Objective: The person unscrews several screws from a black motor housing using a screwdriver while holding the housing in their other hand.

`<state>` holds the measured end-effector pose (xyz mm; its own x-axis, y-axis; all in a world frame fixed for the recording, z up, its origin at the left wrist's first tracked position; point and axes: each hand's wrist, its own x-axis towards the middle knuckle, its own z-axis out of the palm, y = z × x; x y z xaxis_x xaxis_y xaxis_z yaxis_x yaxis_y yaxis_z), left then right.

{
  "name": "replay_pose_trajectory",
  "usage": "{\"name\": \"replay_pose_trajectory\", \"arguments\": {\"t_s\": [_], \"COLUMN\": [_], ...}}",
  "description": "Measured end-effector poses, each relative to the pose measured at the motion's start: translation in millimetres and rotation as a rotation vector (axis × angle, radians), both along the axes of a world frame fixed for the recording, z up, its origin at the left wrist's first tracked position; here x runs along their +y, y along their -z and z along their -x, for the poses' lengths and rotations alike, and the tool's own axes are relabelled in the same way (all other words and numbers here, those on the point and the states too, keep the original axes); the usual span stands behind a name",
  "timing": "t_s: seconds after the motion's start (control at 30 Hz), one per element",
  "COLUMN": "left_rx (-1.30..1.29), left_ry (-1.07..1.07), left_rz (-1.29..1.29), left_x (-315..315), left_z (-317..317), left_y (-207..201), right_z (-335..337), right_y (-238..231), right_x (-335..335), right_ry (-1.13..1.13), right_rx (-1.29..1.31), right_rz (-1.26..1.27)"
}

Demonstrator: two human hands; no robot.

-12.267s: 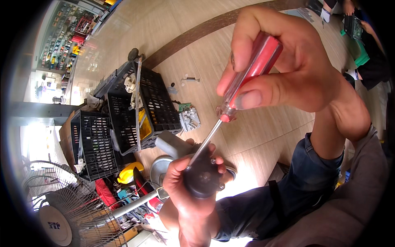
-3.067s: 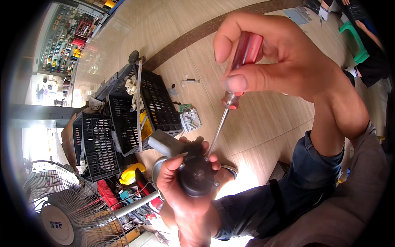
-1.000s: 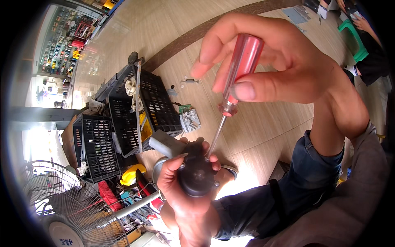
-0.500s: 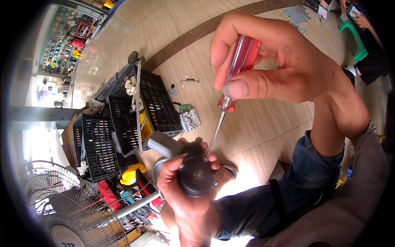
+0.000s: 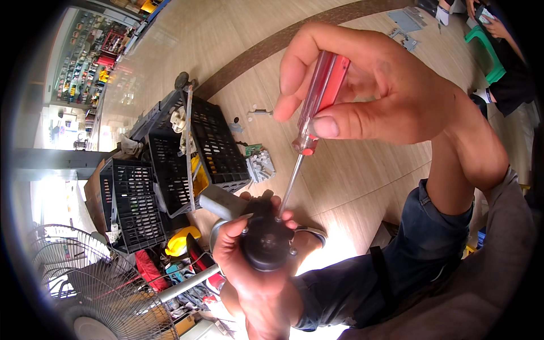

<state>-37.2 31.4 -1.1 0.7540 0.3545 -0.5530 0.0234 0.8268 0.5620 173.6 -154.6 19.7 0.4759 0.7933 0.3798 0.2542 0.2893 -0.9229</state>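
Note:
My left hand (image 5: 249, 283) is wrapped round a round black housing (image 5: 265, 245), with several small screws along its rim. From the housing's upper left sticks out a grey block (image 5: 220, 203). Above it, my right hand (image 5: 396, 93) grips a screwdriver (image 5: 320, 93) by its clear red handle, thumb on the near side and the fingers curled loosely round. The screwdriver is tilted, its thin shaft running down to a screw at the housing's right edge. Left fingertips show just behind the tip.
Black plastic crates (image 5: 212, 141) stand at the left, with a wire-caged fan (image 5: 102, 283) nearer. A white part (image 5: 260, 166) lies on the tiled floor (image 5: 351, 175) beside the crates. At the far right, another person's hands (image 5: 497, 27) show near a green stool (image 5: 484, 54).
The screwdriver handle has turned a little, and my right fingers have loosened and shifted left on it. The housing and my left hand have moved slightly left.

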Motion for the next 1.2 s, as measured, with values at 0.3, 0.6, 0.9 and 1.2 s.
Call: {"name": "replay_pose_trajectory", "arguments": {"t_s": [0.3,0.6,0.9,1.2], "left_rx": [-0.018,-0.013,0.013,-0.004], "left_ry": [-0.004,0.003,-0.012,0.021], "left_rz": [-0.017,0.004,0.007,0.017], "left_x": [-0.9,-1.4,-0.2,-0.5], "left_z": [1.8,2.6,1.9,0.5], "left_y": [1.8,3.2,4.6,6.2], "right_z": [8.5,1.3,18.0,9.3], "right_y": [6.3,-3.2,-36.4,-50.9], "right_x": [1.3,-5.0,-6.7,-4.5], "right_ry": [0.073,0.005,0.152,0.159], "right_rx": [-0.107,0.007,-0.278,-0.212], "right_rz": [-0.121,0.077,0.371,0.504]}}
